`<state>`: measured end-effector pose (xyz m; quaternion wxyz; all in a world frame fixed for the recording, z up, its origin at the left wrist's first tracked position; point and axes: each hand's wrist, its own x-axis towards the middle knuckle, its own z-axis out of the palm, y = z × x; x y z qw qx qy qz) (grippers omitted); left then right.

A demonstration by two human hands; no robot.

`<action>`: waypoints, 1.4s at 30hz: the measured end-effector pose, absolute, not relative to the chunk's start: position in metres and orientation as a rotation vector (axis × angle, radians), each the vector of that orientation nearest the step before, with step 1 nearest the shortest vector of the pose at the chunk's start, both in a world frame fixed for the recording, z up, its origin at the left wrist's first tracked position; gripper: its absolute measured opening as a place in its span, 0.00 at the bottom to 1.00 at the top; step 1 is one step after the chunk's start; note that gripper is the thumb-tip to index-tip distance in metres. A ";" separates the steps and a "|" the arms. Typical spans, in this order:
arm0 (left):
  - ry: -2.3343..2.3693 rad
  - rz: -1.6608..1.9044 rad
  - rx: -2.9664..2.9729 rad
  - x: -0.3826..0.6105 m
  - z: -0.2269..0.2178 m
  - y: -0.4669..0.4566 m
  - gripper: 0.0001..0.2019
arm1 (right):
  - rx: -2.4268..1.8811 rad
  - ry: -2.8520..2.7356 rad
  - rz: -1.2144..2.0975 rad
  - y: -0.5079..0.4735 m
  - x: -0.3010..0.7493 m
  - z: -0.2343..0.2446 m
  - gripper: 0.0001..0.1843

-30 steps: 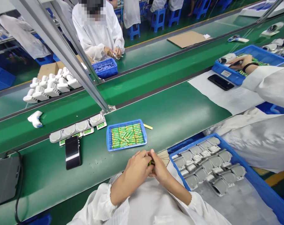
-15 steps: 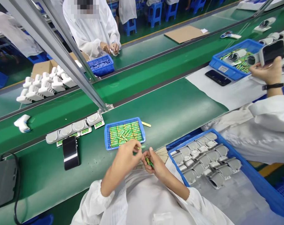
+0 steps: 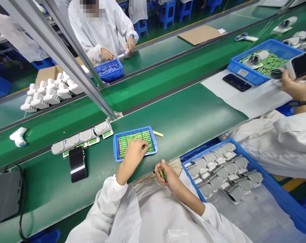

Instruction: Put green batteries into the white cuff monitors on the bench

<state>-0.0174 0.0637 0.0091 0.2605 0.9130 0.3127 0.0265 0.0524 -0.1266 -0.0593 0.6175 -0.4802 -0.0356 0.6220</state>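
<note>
1. On the green counter (image 3: 188, 111), in the head view, I have the blue tray (image 3: 115, 146) ahead of me, with green batteries (image 3: 147, 135) lying in it in rows.
2. My left grip (image 3: 134, 150) is over the tray, fingertips down at the batteries; its own back hides whether it is closed on one, so I cannot tell.
3. My right grip (image 3: 168, 173) is curled around a small handful of batteries (image 3: 162, 174), near the counter's front edge and apart from the tray.
4. To handle these well, I would pinch each battery at mid-length, leave the neighbouring rows undisturbed, and keep the right-side hold snug, since smooth cylinders should roll and slip easily.
5. My count: one blue tray; one yellow strip (image 3: 158, 134) just beside it; one black-faced device (image 3: 77, 163); four grey housings (image 3: 87, 134) in a line; one blue crate (image 3: 279, 195) with roughly thirteen grey shells (image 3: 221, 174), overlapping, so not a firm figure. The batteries in the tray are too many and too covered to count; those in my right grip I cannot number.
</note>
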 end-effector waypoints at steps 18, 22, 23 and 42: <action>0.950 0.104 2.690 -0.034 0.015 0.069 0.15 | -1.111 -0.093 1.459 -0.124 0.051 -0.061 0.41; 0.971 0.094 2.681 -0.031 0.014 0.067 0.15 | -1.110 -0.097 1.459 -0.123 0.051 -0.060 0.41; 0.978 0.095 2.671 -0.031 0.013 0.067 0.15 | -1.110 -0.100 1.458 -0.123 0.051 -0.060 0.41; 1.081 0.086 2.662 -0.031 0.009 0.069 0.17 | -1.102 -0.101 1.457 -0.122 0.052 -0.060 0.39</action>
